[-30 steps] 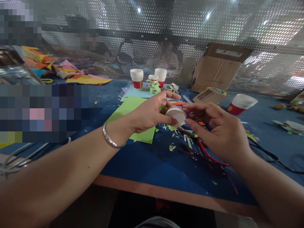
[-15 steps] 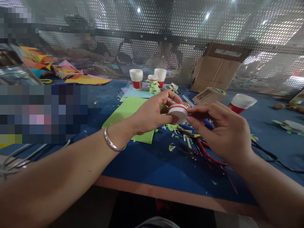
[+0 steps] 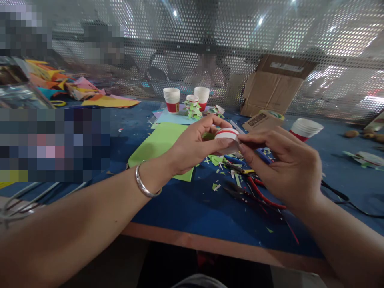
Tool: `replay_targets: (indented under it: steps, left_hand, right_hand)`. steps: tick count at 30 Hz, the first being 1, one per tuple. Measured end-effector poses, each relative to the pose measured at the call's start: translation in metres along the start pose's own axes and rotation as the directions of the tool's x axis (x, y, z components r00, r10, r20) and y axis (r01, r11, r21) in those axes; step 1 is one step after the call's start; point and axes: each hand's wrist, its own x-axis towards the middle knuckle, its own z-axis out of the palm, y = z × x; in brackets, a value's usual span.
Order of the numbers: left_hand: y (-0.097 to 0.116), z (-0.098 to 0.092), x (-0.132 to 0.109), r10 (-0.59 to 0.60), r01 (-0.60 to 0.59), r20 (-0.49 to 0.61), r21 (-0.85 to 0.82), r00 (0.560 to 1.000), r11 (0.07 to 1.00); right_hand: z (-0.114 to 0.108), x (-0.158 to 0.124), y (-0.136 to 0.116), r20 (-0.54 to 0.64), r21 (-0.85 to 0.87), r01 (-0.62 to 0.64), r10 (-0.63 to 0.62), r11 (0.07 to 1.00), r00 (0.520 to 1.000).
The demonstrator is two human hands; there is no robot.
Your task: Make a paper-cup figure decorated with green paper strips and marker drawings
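Observation:
A short, round white paper piece with a red stripe (image 3: 227,133), like the cut-down end of a paper cup, is held above the table between both hands. My left hand (image 3: 196,144) grips it from the left, its thumb across the front and its fingers curled behind. From the right, my right hand (image 3: 279,160) pinches its edge between thumb and fingertips. Beneath the left hand lies a sheet of green paper (image 3: 156,140). Green and white paper scraps (image 3: 216,160) are scattered below the held piece, beside red-handled pliers (image 3: 262,196).
Two stacks of paper cups, one a left stack (image 3: 171,100), stand at the back by a green-trimmed cup figure (image 3: 192,107). Another cup stack (image 3: 306,129) leans at right. A cardboard box (image 3: 273,88) rests against the perforated metal screen (image 3: 186,40). Coloured paper (image 3: 111,101) lies back left.
The striped paper piece has tilted, so its pale flat face shows less and its side band more. My left thumb has moved up over its front. Both hands have shifted slightly right.

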Motion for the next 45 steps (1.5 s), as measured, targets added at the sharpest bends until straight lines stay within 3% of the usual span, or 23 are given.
replay_targets:
  steps: [7, 17, 29, 39, 45]
  left_hand:
    - [0.0057, 0.0057, 0.0004, -0.14, 0.143, 0.029, -0.226, 0.99, 0.964]
    - [0.0066, 0.0023, 0.0007, -0.142, 0.129, -0.056, -0.188, 0.988, 0.974]
    - [0.0041, 0.0059, 0.0044, -0.166, 0.153, -0.011, -0.334, 0.986, 0.93]
    - [0.002, 0.003, 0.0028, -0.14, 0.136, 0.006, -0.276, 0.99, 0.951]
    - [0.0029, 0.0015, 0.0008, -0.112, 0.11, -0.019, -0.094, 0.993, 0.989]
  right_hand:
    - [-0.001, 0.0002, -0.0023, 0.004, -0.035, -0.005, 0.005, 0.999, 1.0]
    - [0.0028, 0.0002, -0.0023, -0.012, 0.005, 0.003, -0.003, 1.0, 1.0]
    - [0.0011, -0.0012, -0.0037, -0.001, -0.049, 0.025, -0.025, 0.998, 1.0]
    - [0.002, -0.0026, -0.0006, -0.003, -0.102, 0.087, -0.088, 0.991, 0.996]
    - [0.0013, -0.0031, -0.0019, -0.021, -0.124, 0.057, -0.06, 0.991, 0.998]
